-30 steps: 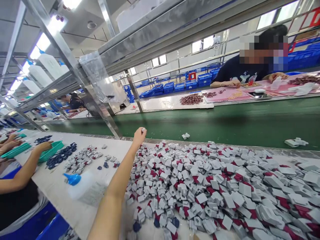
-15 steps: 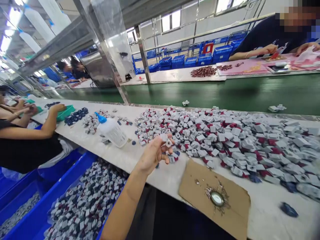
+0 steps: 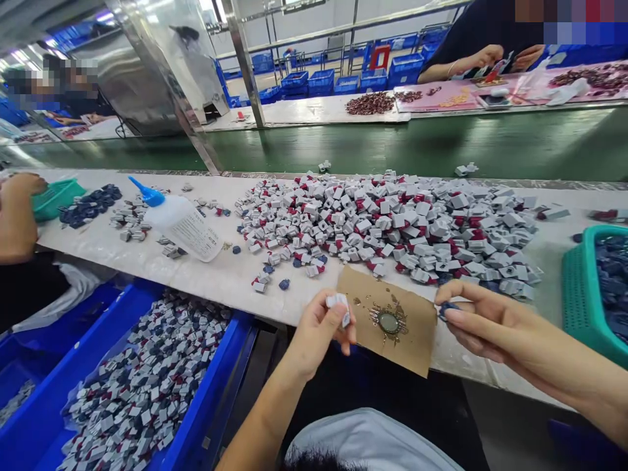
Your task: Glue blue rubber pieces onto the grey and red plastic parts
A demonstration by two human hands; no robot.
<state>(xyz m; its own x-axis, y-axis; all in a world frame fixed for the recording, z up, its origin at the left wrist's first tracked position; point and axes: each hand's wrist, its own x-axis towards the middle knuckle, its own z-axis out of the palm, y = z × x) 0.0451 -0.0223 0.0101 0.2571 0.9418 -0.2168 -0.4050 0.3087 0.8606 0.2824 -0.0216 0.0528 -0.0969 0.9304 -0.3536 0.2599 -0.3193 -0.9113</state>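
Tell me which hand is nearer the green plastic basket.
Right. The right hand is just left of the green plastic basket, not touching it; the left hand is much farther away, on the other side of the cardboard sheet.

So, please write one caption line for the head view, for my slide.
Left hand holds a white plastic part, right hand a dark blue part, beside a cardboard sheet.
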